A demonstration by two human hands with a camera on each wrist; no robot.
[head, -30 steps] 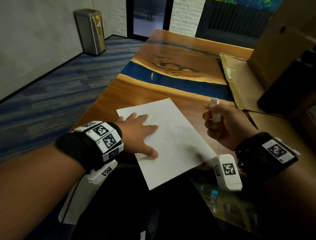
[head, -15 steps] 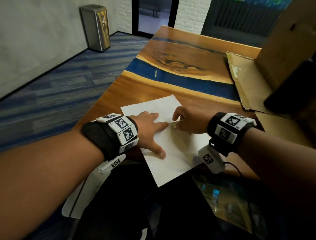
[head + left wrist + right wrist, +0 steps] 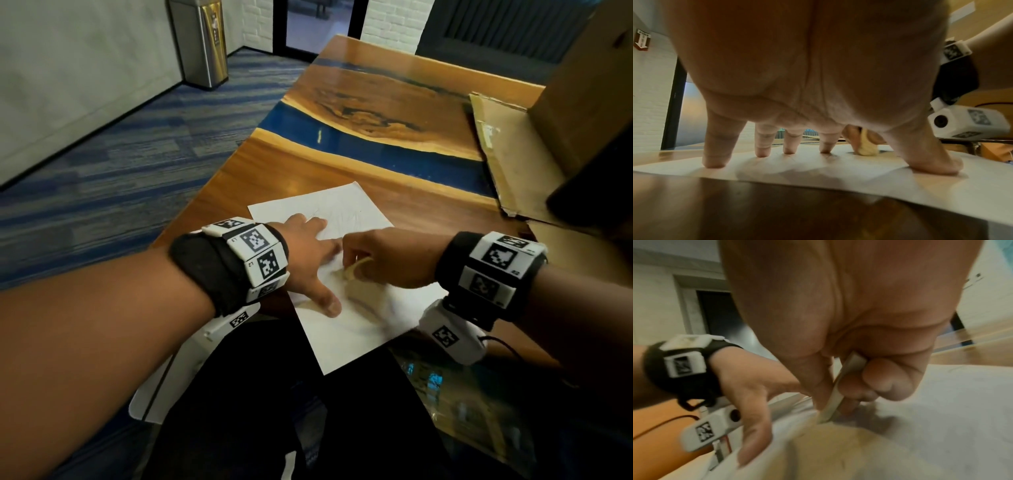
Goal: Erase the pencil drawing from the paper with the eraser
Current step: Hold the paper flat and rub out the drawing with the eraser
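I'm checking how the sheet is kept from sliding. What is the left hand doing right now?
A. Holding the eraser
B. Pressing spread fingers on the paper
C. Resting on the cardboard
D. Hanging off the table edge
B: the left hand presses its spread fingers on the paper, while the right hand grips the eraser.

The paper [image 3: 346,329] under both hands is white, with faint grey pencil lines [image 3: 337,216] just beyond the left hand [image 3: 308,253]. The eraser [image 3: 354,270] pinched in the right hand [image 3: 387,260] is pale cream-yellow. The bench [image 3: 376,102] beyond the hands is warm amber-brown wood crossed by a deep blue band. Both wrists wear black bands [image 3: 205,270] carrying white blocks printed with black square-patterned markers. The carpet [image 3: 120,144] left of the hands is striped blue and grey.
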